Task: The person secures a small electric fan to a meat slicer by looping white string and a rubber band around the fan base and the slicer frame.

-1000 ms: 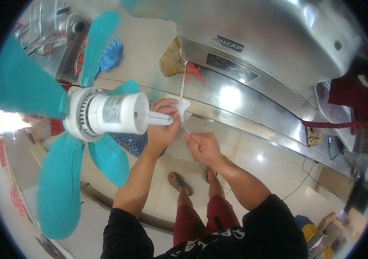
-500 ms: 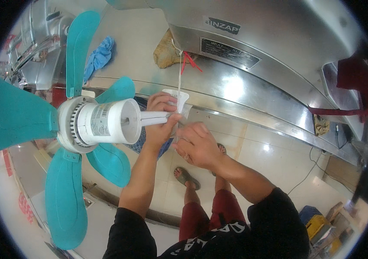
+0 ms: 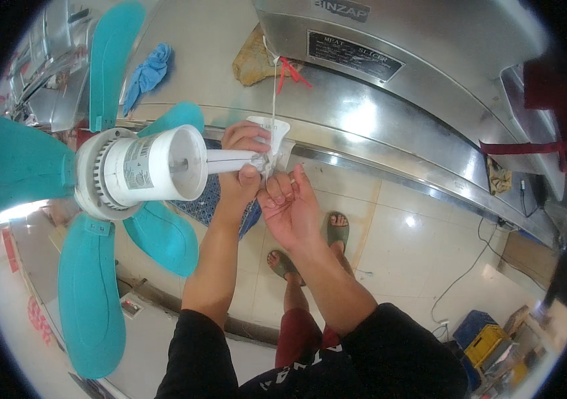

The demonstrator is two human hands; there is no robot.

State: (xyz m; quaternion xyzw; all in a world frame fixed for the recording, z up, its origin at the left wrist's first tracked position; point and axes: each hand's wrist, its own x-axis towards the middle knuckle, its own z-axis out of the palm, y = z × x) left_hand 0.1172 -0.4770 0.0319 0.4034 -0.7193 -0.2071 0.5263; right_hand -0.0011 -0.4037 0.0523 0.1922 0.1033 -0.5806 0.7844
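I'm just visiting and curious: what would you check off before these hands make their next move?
1. Left hand gripping the white rod of the fan: ok.
2. Fingers of both hands clear of the teal blades: ok.
3. White cord running straight between the red ribbon and the rod's end: ok.
4. Right hand firmly gripping the cord: cannot tell; its fingers are curled.
5. Cord securely fastened at the rod's end: cannot tell; too small.

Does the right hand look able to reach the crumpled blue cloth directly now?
Probably not directly: the left hand and the teal-bladed white fan appear between the right hand and the crumpled blue cloth.
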